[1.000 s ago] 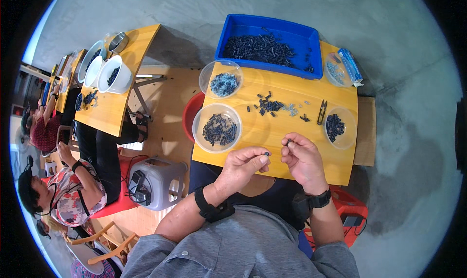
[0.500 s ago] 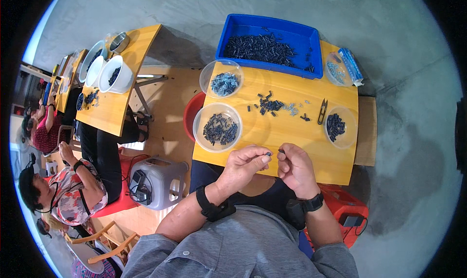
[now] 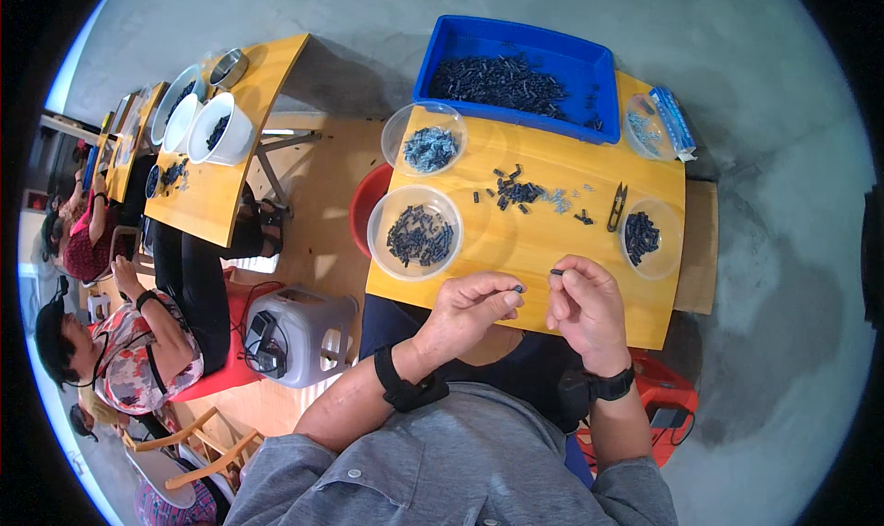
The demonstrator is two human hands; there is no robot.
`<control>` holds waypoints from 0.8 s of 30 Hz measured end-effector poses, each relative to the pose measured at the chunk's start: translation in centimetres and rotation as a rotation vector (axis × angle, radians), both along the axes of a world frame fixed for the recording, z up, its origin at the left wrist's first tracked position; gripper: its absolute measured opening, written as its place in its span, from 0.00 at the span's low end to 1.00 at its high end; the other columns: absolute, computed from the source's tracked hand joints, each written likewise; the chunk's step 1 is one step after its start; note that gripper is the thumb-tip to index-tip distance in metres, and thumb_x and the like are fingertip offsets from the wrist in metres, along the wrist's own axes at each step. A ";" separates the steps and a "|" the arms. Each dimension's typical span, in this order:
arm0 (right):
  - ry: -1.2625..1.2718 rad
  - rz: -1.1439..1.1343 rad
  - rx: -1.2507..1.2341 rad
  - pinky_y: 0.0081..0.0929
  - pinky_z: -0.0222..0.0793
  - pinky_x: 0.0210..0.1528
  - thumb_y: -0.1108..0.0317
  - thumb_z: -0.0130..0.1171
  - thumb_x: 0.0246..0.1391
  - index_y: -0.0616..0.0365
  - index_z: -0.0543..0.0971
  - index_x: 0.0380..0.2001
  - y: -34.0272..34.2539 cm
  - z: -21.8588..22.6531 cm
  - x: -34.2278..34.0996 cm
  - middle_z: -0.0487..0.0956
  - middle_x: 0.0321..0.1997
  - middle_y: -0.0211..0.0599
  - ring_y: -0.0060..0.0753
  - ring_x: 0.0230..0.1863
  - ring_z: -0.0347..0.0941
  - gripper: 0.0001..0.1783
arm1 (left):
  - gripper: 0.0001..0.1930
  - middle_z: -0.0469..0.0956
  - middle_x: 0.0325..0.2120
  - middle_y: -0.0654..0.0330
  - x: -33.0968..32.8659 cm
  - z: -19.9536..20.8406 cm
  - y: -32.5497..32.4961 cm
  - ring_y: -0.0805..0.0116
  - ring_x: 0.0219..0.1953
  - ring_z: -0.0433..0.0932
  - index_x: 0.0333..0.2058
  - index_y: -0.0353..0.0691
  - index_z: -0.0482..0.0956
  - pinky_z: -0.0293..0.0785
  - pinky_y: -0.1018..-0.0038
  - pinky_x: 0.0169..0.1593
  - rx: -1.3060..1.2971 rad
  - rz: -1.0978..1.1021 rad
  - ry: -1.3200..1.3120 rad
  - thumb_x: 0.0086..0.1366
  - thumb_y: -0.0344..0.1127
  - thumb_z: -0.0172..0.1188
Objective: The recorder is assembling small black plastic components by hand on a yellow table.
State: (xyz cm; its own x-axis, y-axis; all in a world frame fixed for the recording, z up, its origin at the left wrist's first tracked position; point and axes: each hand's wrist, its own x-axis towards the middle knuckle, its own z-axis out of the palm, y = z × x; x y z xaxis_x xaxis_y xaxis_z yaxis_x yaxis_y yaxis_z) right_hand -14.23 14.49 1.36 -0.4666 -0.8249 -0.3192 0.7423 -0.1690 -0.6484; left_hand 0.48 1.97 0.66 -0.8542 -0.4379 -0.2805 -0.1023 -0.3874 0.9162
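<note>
Over the near edge of the yellow table, my left hand (image 3: 471, 312) pinches a small dark piece (image 3: 518, 288) at its thumb and fingertip. A short way to its right, my right hand (image 3: 589, 307) is closed on a small black tube (image 3: 556, 272), which sticks out toward the left. The two hands are apart. Beyond them lie a loose pile of black tubes (image 3: 518, 192) and a scatter of small pale pieces (image 3: 558, 200). Thread snips (image 3: 617, 207) rest to the right of these, beside a clear bowl of black tubes (image 3: 642, 239).
At the table's (image 3: 552, 240) far side stands a blue tray (image 3: 516, 113) of black tubes. Clear bowls of dark pieces (image 3: 419, 236) and bluish pieces (image 3: 430, 148) line the left edge. Another person (image 3: 138, 346) sits left by a second table (image 3: 198, 204). A grey stool (image 3: 308, 328) stands between.
My right hand has moved right and slightly up, away from the left, with the black tube in its fingertips. My left hand has shifted slightly right. The whole view has shifted a little.
</note>
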 end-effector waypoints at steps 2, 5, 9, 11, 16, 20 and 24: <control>0.027 0.010 -0.016 0.28 0.74 0.20 0.72 0.53 0.57 0.63 0.74 0.38 0.0 0.0 0.0 0.75 0.27 0.35 0.24 0.19 0.71 0.07 | 0.08 0.79 0.30 0.66 -0.1 0.2 0.0 0.80 0.31 0.77 0.39 0.39 0.78 0.71 0.85 0.29 0.014 0.000 0.004 0.64 0.35 0.56; 0.035 0.024 -0.003 0.28 0.74 0.18 0.71 0.53 0.57 0.63 0.74 0.36 -0.3 0.6 0.3 0.75 0.26 0.36 0.25 0.17 0.71 0.07 | 0.08 0.79 0.30 0.65 -0.1 0.3 0.1 0.79 0.31 0.77 0.39 0.37 0.79 0.72 0.84 0.31 0.037 0.006 0.053 0.64 0.33 0.56; -0.050 0.033 0.047 0.28 0.73 0.17 0.69 0.53 0.58 0.64 0.73 0.33 -1.1 1.2 1.0 0.75 0.25 0.36 0.26 0.15 0.71 0.08 | 0.08 0.79 0.29 0.64 0.0 0.2 0.0 0.77 0.31 0.76 0.39 0.34 0.78 0.73 0.81 0.35 0.050 0.007 0.080 0.64 0.31 0.56; -0.047 0.044 0.050 0.27 0.72 0.16 0.68 0.53 0.58 0.64 0.73 0.33 -1.2 1.2 1.2 0.75 0.24 0.36 0.26 0.15 0.70 0.08 | 0.08 0.78 0.29 0.63 0.0 0.2 0.0 0.77 0.31 0.76 0.39 0.34 0.78 0.73 0.81 0.36 0.054 0.008 0.090 0.64 0.30 0.56; -0.014 0.063 0.049 0.25 0.71 0.15 0.68 0.53 0.58 0.64 0.73 0.32 -1.5 1.3 1.4 0.75 0.23 0.35 0.26 0.15 0.70 0.08 | 0.08 0.78 0.29 0.63 0.0 0.7 0.0 0.77 0.30 0.75 0.39 0.33 0.78 0.73 0.80 0.36 0.076 -0.005 0.100 0.64 0.29 0.55; 0.084 0.082 0.072 0.23 0.71 0.16 0.69 0.54 0.58 0.65 0.73 0.33 -1.7 1.6 1.4 0.75 0.22 0.35 0.25 0.15 0.70 0.08 | 0.07 0.78 0.29 0.63 0.1 0.7 -0.3 0.77 0.30 0.75 0.38 0.32 0.78 0.73 0.80 0.36 0.041 -0.030 0.085 0.64 0.28 0.55; 0.161 0.112 0.114 0.21 0.71 0.17 0.69 0.53 0.58 0.66 0.74 0.33 -1.7 1.9 1.4 0.75 0.23 0.36 0.24 0.16 0.71 0.09 | 0.07 0.78 0.30 0.63 0.2 0.5 -0.3 0.77 0.31 0.75 0.38 0.32 0.78 0.72 0.80 0.38 0.050 -0.053 0.080 0.64 0.28 0.55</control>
State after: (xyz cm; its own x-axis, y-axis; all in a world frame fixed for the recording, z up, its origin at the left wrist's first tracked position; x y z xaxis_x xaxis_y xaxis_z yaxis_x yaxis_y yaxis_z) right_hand -12.87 12.81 3.26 -0.4270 -0.8370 -0.3423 0.6375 -0.0103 -0.7703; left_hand 0.66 1.66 1.20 -0.8961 -0.3789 -0.2313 -0.0513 -0.4292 0.9018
